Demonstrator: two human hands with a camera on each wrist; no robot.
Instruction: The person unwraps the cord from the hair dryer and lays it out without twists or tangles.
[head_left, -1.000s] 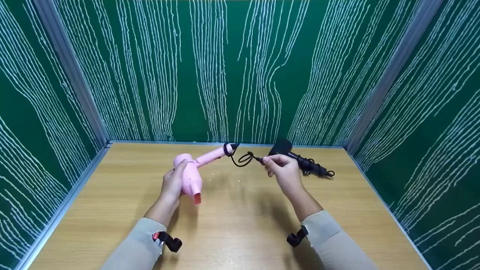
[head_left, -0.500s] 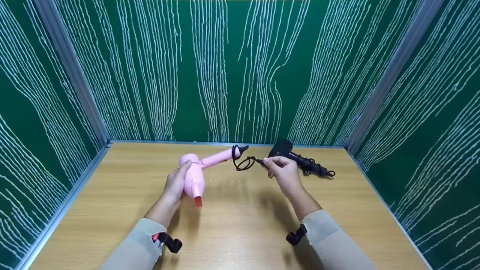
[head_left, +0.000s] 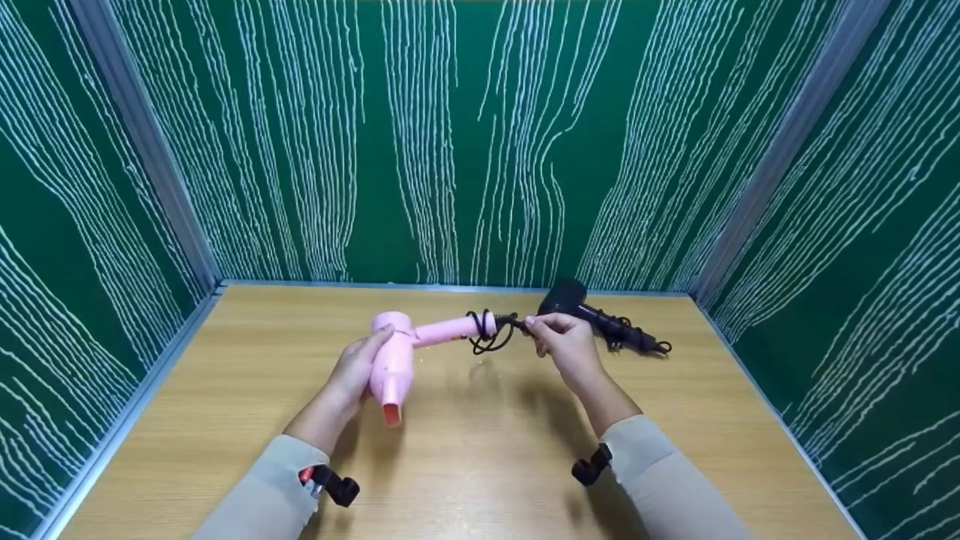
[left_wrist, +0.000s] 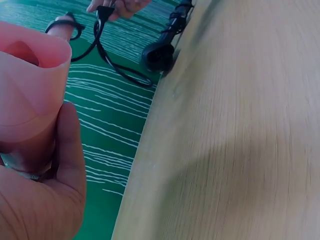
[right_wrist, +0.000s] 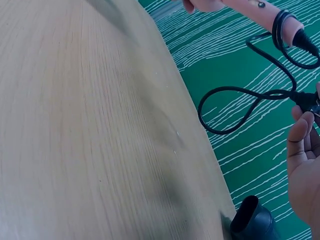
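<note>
- Farther right and nearer us than a second ago, the pink hair dryer (head_left: 393, 365) hangs with its handle end close to our right hand (head_left: 571, 346).
- Just behind that hand rests the black hair dryer (head_left: 600, 319).
- Our left hand (head_left: 355, 373) grips the pink hair dryer's body, thumb lying along it, other fingers mostly hidden.
- Looped black cord (right_wrist: 235, 89) hangs slack from the handle end.
- Our right thumb and fingertips pinch the plug (right_wrist: 303, 101) at its end.
</note>
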